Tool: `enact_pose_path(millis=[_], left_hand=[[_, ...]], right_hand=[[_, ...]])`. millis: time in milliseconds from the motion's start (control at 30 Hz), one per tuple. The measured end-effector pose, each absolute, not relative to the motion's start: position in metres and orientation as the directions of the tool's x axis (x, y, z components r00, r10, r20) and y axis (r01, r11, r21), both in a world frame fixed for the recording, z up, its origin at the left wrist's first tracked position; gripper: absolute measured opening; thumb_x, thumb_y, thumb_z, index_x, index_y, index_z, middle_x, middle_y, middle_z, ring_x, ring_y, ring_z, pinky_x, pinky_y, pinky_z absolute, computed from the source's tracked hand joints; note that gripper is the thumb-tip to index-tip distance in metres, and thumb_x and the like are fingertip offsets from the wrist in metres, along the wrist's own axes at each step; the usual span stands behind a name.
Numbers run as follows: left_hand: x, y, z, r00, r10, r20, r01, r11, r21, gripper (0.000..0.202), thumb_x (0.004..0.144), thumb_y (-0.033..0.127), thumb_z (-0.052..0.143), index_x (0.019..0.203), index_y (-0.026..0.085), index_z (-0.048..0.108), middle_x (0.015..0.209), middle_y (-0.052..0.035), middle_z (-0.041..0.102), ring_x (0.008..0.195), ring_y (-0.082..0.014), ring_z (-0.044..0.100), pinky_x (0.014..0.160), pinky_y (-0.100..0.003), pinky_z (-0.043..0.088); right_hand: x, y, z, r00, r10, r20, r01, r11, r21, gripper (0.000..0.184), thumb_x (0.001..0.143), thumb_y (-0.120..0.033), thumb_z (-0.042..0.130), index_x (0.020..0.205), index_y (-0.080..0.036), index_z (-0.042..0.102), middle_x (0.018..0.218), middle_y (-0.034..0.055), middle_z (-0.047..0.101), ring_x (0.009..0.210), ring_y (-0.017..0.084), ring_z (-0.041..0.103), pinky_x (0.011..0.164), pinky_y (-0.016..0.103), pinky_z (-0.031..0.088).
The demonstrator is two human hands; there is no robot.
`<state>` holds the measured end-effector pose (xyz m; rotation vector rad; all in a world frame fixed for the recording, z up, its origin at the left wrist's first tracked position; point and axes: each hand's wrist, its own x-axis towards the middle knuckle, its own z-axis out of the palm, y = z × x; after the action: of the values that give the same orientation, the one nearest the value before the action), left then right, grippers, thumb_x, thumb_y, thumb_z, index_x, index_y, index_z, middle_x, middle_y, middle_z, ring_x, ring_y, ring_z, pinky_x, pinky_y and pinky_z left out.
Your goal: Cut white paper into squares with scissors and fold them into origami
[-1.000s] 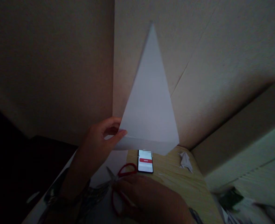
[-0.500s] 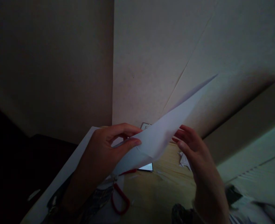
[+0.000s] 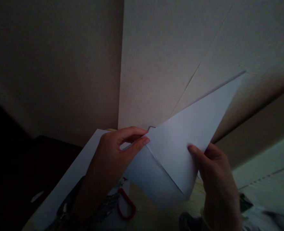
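Note:
A sheet of white paper (image 3: pixel 178 138) is held up between both hands, with a crease running down across it towards the lower right. My left hand (image 3: pixel 122 150) pinches its upper edge between thumb and fingers, close to the top of that crease. On the right, my right hand (image 3: pixel 214 173) grips the paper's side edge, thumb on the near face and fingers behind. Red-handled scissors (image 3: pixel 127 205) lie below my left wrist, their blades mostly hidden. More white paper (image 3: pixel 84 170) lies on the table to the left, partly covered by my left forearm.
The wooden table (image 3: pixel 144 205) runs into a corner of pale walls (image 3: pixel 156 64). The corner of a thin framed object (image 3: pixel 151 128) shows behind the paper. A small white scrap (image 3: pixel 37 196) lies at the far left, in a dark area.
My right hand has closed on the paper's right side, where it was apart with fingers loose. The sheet has turned to show more of its face and crease. My left hand keeps its pinch.

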<state>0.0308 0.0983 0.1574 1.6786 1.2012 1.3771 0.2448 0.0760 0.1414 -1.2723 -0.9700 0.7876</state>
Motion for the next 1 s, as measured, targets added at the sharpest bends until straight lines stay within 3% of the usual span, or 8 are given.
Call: enact_pose_path(millis=[200, 433, 633, 1000], left_hand=[[0.03, 0.096, 0.157, 0.034, 0.946, 0.323, 0.274, -0.319, 0.907, 0.011, 0.076, 0.03, 0.067, 0.073, 0.023, 0.076, 0.076, 0.0008, 0.077, 0.072, -0.0186, 0.07, 0.066, -0.024, 0.055], [0.029, 0.094, 0.159, 0.005, 0.966, 0.259, 0.192, -0.255, 0.948, 0.009, 0.071, 0.03, 0.073, 0.071, 0.021, 0.076, 0.076, -0.001, 0.077, 0.069, -0.0187, 0.071, 0.062, -0.023, 0.054], [0.03, 0.094, 0.16, 0.022, 0.979, 0.202, 0.15, -0.203, 0.968, 0.007, 0.069, 0.029, 0.074, 0.072, 0.023, 0.077, 0.078, -0.0002, 0.078, 0.071, -0.0185, 0.071, 0.059, -0.022, 0.053], [0.03, 0.094, 0.159, 0.039, 0.966, 0.257, 0.107, -0.26, 0.96, 0.006, 0.071, 0.026, 0.072, 0.07, 0.024, 0.077, 0.075, 0.0018, 0.078, 0.071, -0.0159, 0.07, 0.061, -0.019, 0.051]], right_hand=[[0.244, 0.07, 0.143, 0.459, 0.861, 0.22, 0.09, 0.202, -0.975, 0.025, 0.066, -0.033, 0.079, 0.087, -0.02, 0.075, 0.085, 0.0063, 0.078, 0.072, 0.024, 0.07, 0.064, 0.036, 0.055], [0.243, 0.066, 0.144, 0.466, 0.864, 0.188, 0.054, 0.184, -0.981, 0.029, 0.064, -0.033, 0.08, 0.089, -0.021, 0.074, 0.088, 0.0069, 0.078, 0.079, 0.026, 0.07, 0.07, 0.039, 0.055], [0.242, 0.063, 0.145, 0.471, 0.866, 0.165, 0.061, 0.155, -0.986, 0.03, 0.067, -0.034, 0.08, 0.093, -0.022, 0.073, 0.089, 0.0055, 0.077, 0.078, 0.024, 0.069, 0.067, 0.034, 0.053], [0.24, 0.06, 0.145, 0.502, 0.846, 0.177, 0.074, 0.161, -0.984, 0.03, 0.065, -0.037, 0.08, 0.091, -0.023, 0.072, 0.087, 0.0038, 0.076, 0.078, 0.024, 0.068, 0.063, 0.031, 0.052]])
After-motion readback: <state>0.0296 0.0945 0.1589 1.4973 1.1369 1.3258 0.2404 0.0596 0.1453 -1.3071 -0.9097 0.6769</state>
